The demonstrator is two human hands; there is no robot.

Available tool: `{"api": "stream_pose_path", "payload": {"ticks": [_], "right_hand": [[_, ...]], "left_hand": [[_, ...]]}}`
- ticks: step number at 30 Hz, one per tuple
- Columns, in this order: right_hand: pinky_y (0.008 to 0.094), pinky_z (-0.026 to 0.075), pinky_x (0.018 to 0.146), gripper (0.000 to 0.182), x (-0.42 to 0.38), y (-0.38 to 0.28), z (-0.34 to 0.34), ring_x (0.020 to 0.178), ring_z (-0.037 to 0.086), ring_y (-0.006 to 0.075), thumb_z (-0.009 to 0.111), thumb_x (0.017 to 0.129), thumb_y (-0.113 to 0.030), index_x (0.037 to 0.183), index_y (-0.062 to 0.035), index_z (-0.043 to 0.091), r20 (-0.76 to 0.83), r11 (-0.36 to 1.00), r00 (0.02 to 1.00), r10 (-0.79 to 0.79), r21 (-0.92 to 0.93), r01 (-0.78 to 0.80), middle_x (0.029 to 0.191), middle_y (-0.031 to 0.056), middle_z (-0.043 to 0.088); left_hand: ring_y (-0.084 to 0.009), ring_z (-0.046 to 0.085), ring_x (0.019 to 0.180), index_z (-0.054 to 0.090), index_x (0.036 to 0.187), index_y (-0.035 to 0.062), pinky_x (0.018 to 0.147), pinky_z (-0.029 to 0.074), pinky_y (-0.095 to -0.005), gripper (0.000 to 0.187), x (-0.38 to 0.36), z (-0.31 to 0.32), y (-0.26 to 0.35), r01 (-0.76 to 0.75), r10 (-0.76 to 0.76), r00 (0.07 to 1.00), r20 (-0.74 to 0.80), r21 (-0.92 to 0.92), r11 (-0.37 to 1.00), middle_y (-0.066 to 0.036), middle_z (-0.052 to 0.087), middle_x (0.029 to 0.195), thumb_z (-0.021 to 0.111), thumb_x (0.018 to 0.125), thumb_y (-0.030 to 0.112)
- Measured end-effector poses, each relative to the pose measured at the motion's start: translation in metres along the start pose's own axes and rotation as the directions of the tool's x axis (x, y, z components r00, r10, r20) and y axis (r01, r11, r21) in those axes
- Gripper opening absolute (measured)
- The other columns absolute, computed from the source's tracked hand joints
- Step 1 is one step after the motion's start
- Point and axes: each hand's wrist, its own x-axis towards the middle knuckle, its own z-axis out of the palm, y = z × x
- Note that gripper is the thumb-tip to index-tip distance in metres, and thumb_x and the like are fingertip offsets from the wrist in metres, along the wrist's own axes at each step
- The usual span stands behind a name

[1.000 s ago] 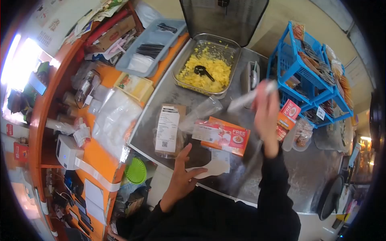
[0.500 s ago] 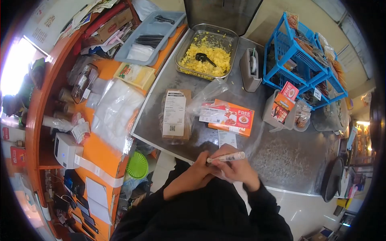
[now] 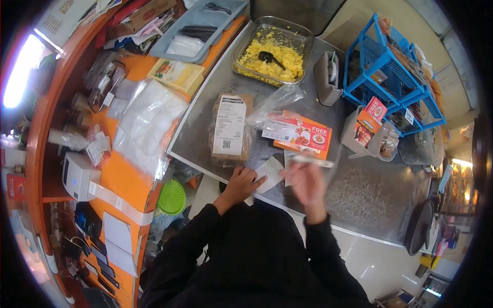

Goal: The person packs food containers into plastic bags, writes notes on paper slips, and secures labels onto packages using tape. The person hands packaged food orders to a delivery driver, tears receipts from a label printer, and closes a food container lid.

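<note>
In the head view, low in the centre of the frame, the left hand [image 3: 241, 180] presses a white paper slip [image 3: 270, 173] flat on the steel counter [image 3: 359, 200]. The right hand [image 3: 306, 180], blurred, is closed around a marker pen [image 3: 312, 161] just above it. The slip looks light and thin, easily creased; it is best held by its edge.

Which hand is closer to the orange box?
The right hand, holding a marker, is nearer, just below the orange box. The left hand is further off to the lower left, pressing a white slip.
</note>
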Motion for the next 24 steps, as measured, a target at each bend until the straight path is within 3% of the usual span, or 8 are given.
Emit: {"api": "stream_pose_path", "payload": {"ticks": [2,5,9,10,13,16,19,24], "right_hand": [[0.0455,0.051,0.092,0.022,-0.005,0.046,-0.041,0.084,0.061,0.0147,0.059,0.096,-0.017,0.114,-0.0054,0.052,-0.085,0.98,0.992,0.093,-0.166,-0.106,0.093,0.0068,0.063],[0.0392,0.053,0.09,0.015,-0.003,0.079,-0.088,0.082,0.059,0.0111,0.061,0.094,-0.008,0.107,-0.0042,0.055,-0.218,0.963,0.976,0.01,-0.261,-0.068,0.091,0.0038,0.061],[0.0352,0.054,0.088,0.012,-0.006,0.084,-0.115,0.08,0.057,0.008,0.061,0.095,-0.008,0.104,-0.0032,0.055,-0.236,0.875,0.963,-0.126,-0.483,-0.004,0.089,0.0022,0.06],[0.0316,0.054,0.077,0.014,-0.008,0.084,-0.115,0.079,0.058,0.0091,0.063,0.092,-0.005,0.103,-0.0027,0.055,-0.258,0.81,0.952,-0.163,-0.586,-0.02,0.089,0.0025,0.06],[0.0291,0.052,0.068,0.014,-0.013,0.085,-0.117,0.08,0.058,0.0104,0.066,0.088,-0.002,0.1,-0.0018,0.058,0.009,0.507,0.978,-0.21,-0.854,0.117,0.09,0.0042,0.061],[0.029,0.049,0.064,0.013,-0.019,0.089,-0.112,0.076,0.06,0.0143,0.07,0.083,-0.002,0.095,-0.0018,0.063,0.03,0.402,0.991,-0.132,-0.912,0.082,0.088,0.0065,0.064],[0.0307,0.049,0.064,0.011,-0.01,0.087,-0.086,0.072,0.061,0.0195,0.073,0.08,-0.003,0.09,-0.0035,0.067,0.274,0.081,0.952,-0.139,-0.955,0.287,0.084,0.0078,0.067],[0.033,0.048,0.062,0.013,-0.007,0.094,-0.088,0.07,0.06,0.0231,0.075,0.077,-0.007,0.087,-0.0054,0.069,0.265,-0.061,0.954,-0.137,-0.964,0.259,0.08,0.007,0.067]], "left_hand": [[-0.0246,0.049,0.086,0.062,0.126,0.0185,0.083,0.035,-0.042,0.041,-0.001,-0.006,0.004,0.042,-0.04,0.999,0.023,-0.14,0.989,-0.006,0.046,0.09,0.063,0.084,0.019],[-0.0244,0.051,0.089,0.059,0.127,0.0156,0.082,0.039,-0.0402,0.041,-0.002,-0.027,0.004,0.098,-0.059,0.987,0.15,-0.268,0.958,-0.006,0.05,0.092,0.06,0.087,0.019],[-0.0251,0.056,0.092,0.058,0.128,0.014,0.081,0.045,-0.0382,0.043,0.008,-0.021,-0.019,0.16,-0.047,0.95,0.31,-0.35,0.923,-0.008,0.053,0.096,0.063,0.086,0.019],[-0.0265,0.058,0.096,0.057,0.131,0.0208,0.081,0.048,-0.0376,0.05,0.012,-0.022,-0.022,0.232,-0.081,0.902,0.424,-0.32,0.918,-0.009,0.054,0.098,0.068,0.082,0.022],[-0.027,0.06,0.097,0.057,0.132,0.0295,0.08,0.05,-0.038,0.059,0.027,-0.044,-0.023,0.336,-0.205,0.868,0.453,-0.23,0.913,-0.007,0.056,0.096,0.075,0.075,0.026],[-0.0267,0.061,0.099,0.055,0.132,0.0336,0.081,0.05,-0.0384,0.07,0.023,-0.04,-0.027,0.294,-0.202,0.901,0.384,-0.198,0.935,-0.007,0.057,0.097,0.08,0.067,0.031],[-0.0268,0.061,0.097,0.051,0.137,0.0351,0.079,0.05,-0.0394,0.076,0.02,-0.037,-0.034,0.268,-0.169,0.921,0.351,-0.255,0.929,-0.006,0.055,0.1,0.08,0.067,0.039],[-0.0271,0.063,0.097,0.048,0.139,0.0367,0.081,0.05,-0.0391,0.082,0.024,-0.036,-0.037,0.285,-0.177,0.903,0.392,-0.239,0.928,-0.007,0.057,0.101,0.081,0.064,0.04]]}}
